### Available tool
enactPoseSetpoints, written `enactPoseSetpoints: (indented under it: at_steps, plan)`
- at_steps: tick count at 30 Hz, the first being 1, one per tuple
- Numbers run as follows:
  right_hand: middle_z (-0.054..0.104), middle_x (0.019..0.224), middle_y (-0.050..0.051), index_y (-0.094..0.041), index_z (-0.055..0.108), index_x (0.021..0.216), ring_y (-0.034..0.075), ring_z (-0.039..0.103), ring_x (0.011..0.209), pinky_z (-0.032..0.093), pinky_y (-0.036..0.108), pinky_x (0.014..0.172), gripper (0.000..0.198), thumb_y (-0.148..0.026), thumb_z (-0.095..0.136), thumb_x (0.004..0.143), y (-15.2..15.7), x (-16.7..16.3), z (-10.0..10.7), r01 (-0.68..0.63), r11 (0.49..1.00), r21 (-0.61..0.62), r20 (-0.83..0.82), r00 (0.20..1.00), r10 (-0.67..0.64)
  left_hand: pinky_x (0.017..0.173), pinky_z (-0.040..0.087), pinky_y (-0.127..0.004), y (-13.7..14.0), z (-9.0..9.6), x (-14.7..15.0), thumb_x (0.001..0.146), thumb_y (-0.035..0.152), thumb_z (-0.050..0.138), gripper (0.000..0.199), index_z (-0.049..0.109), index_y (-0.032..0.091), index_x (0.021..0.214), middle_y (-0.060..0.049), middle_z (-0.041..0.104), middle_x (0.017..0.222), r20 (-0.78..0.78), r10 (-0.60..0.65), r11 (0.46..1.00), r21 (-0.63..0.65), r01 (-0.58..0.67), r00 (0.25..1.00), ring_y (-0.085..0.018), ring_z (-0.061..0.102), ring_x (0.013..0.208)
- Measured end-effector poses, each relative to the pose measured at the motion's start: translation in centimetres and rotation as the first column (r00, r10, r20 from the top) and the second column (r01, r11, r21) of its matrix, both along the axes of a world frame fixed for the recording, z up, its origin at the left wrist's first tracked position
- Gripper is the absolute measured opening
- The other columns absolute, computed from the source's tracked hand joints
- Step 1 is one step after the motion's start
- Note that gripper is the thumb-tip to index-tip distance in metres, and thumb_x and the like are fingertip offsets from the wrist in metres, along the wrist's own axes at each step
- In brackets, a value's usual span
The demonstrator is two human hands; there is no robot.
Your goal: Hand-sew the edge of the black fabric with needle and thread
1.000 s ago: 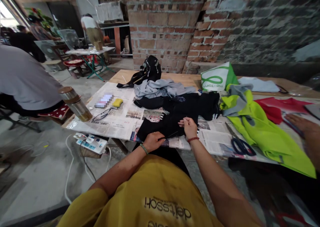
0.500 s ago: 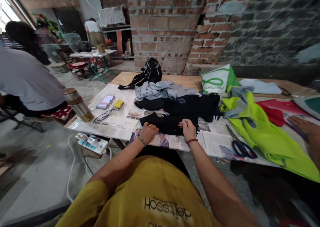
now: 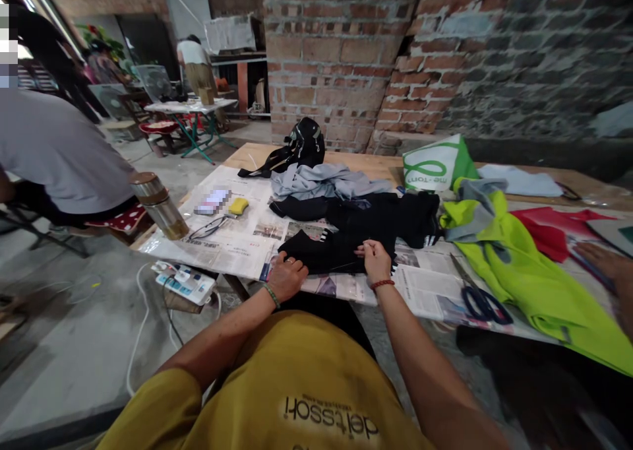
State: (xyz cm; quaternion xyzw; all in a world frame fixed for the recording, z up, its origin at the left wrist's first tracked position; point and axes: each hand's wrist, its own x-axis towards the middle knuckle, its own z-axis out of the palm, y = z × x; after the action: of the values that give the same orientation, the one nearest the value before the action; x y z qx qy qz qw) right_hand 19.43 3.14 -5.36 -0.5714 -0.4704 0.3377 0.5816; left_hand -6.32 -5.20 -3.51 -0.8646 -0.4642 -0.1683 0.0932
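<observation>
A black garment with white stripes lies at the table's front edge. My left hand is closed on its left end, the fingers curled over the cloth. Over its right part, my right hand holds thumb and forefinger pinched together. Whatever sits between those fingertips is too small to make out. Just behind, more black clothing is spread out, and a crumpled grey cloth lies beyond that.
Scissors and a neon yellow garment lie to the right, near another person's hand. Leftward are a steel flask, glasses, a yellow sponge-like block and a phone. A power strip hangs below the edge.
My left hand has shifted a little left and toward me with the black cloth. White stripes near the garment's top edge show more clearly. My right hand stays pinched over nearly the same spot.
</observation>
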Motion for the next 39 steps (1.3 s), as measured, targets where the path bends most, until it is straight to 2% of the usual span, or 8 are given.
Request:
enactPoseSetpoints:
  at_steps: [6, 14, 18, 22, 25, 28, 35, 39]
  plan:
    - [0.062, 0.069, 0.0, -0.019, 0.053, 0.084, 0.016, 0.065, 0.062, 0.054, 0.03, 0.059, 0.03, -0.046, 0.054, 0.071, 0.0, 0.0, -0.1, -0.001, 1.0, -0.007, 0.009, 1.0, 0.001, 0.09, 0.024, -0.049, -0.8, 1.5, 0.4, 0.08, 0.035, 0.056, 0.023, 0.064, 0.015, 0.076, -0.009, 0.061, 0.075, 0.044, 0.156, 0.986, -0.061, -0.153, 0.987, -0.023, 0.055, 0.079]
    - [0.063, 0.07, 0.001, -0.018, 0.053, 0.085, 0.016, 0.066, 0.062, 0.054, 0.03, 0.06, 0.033, -0.048, 0.054, 0.072, 0.1, 0.0, -0.3, -0.002, 1.0, -0.011, 0.022, 1.0, 0.002, 0.087, 0.023, -0.052, -1.7, 3.0, -3.3, 0.081, 0.019, 0.05, 0.019, 0.065, 0.016, 0.071, -0.008, 0.062, 0.075, -0.069, 0.346, 0.924, -0.147, -0.352, 0.936, -0.024, 0.054, 0.078]
    - [0.063, 0.069, 0.001, -0.018, 0.053, 0.084, 0.016, 0.065, 0.061, 0.054, 0.03, 0.061, 0.035, -0.05, 0.055, 0.071, 0.2, 0.1, -0.5, -0.004, 1.0, 0.0, 0.014, 1.0, 0.004, 0.085, 0.026, -0.05, -2.6, 3.4, -3.6, 0.081, 0.017, 0.047, 0.017, 0.064, 0.017, 0.08, -0.01, 0.061, 0.096, -0.107, 0.391, 0.912, -0.087, -0.4, 0.914, -0.027, 0.05, 0.09]
    - [0.063, 0.07, 0.002, -0.019, 0.054, 0.084, 0.016, 0.066, 0.061, 0.055, 0.03, 0.06, 0.034, -0.05, 0.055, 0.072, 0.3, 0.1, -0.5, 0.005, 1.0, -0.001, 0.03, 1.0, -0.005, 0.087, 0.027, -0.046, -2.9, 2.9, -1.3, 0.082, 0.017, 0.048, 0.021, 0.061, 0.02, 0.099, -0.011, 0.052, 0.118, -0.08, 0.279, 0.96, -0.013, -0.281, 0.957, -0.026, 0.046, 0.1]
    - [0.064, 0.071, 0.002, -0.019, 0.054, 0.084, 0.016, 0.066, 0.061, 0.055, 0.03, 0.059, 0.034, -0.05, 0.055, 0.071, 0.2, 0.1, -0.5, 0.014, 1.0, -0.007, 0.042, 0.999, -0.014, 0.083, 0.029, -0.043, -2.3, 2.3, 0.8, 0.084, 0.016, 0.045, 0.019, 0.062, 0.019, 0.094, -0.01, 0.057, 0.103, -0.076, 0.12, 0.991, -0.044, -0.123, 0.99, -0.023, 0.047, 0.092]
    - [0.064, 0.07, 0.002, -0.018, 0.053, 0.084, 0.017, 0.066, 0.061, 0.055, 0.03, 0.06, 0.035, -0.051, 0.054, 0.071, 0.3, 0.2, -0.6, 0.005, 1.0, -0.007, 0.035, 0.999, -0.005, 0.08, 0.029, -0.042, -1.4, 1.9, 2.4, 0.083, 0.015, 0.047, 0.015, 0.062, 0.016, 0.083, -0.009, 0.057, 0.088, -0.069, 0.044, 0.996, -0.068, -0.048, 0.997, -0.023, 0.048, 0.086]
    - [0.065, 0.071, 0.003, -0.018, 0.054, 0.085, 0.017, 0.066, 0.062, 0.055, 0.031, 0.06, 0.036, -0.052, 0.054, 0.072, 0.2, 0.2, -0.5, 0.002, 1.0, 0.001, 0.043, 0.999, -0.002, 0.069, 0.033, -0.035, -0.2, 0.7, 4.0, 0.084, 0.016, 0.048, 0.013, 0.061, 0.016, 0.08, -0.008, 0.056, 0.085, -0.053, -0.08, 0.996, -0.043, 0.078, 0.995, -0.021, 0.048, 0.083]
    - [0.065, 0.071, 0.003, -0.018, 0.054, 0.085, 0.017, 0.067, 0.062, 0.055, 0.031, 0.06, 0.036, -0.052, 0.053, 0.073, 0.1, 0.2, -0.4, -0.008, 1.0, 0.005, 0.045, 0.999, 0.008, 0.066, 0.036, -0.032, 0.0, -0.7, 3.6, 0.086, 0.021, 0.047, 0.016, 0.062, 0.017, 0.082, -0.007, 0.056, 0.084, -0.003, -0.058, 0.998, -0.025, 0.058, 0.998, -0.02, 0.048, 0.081]
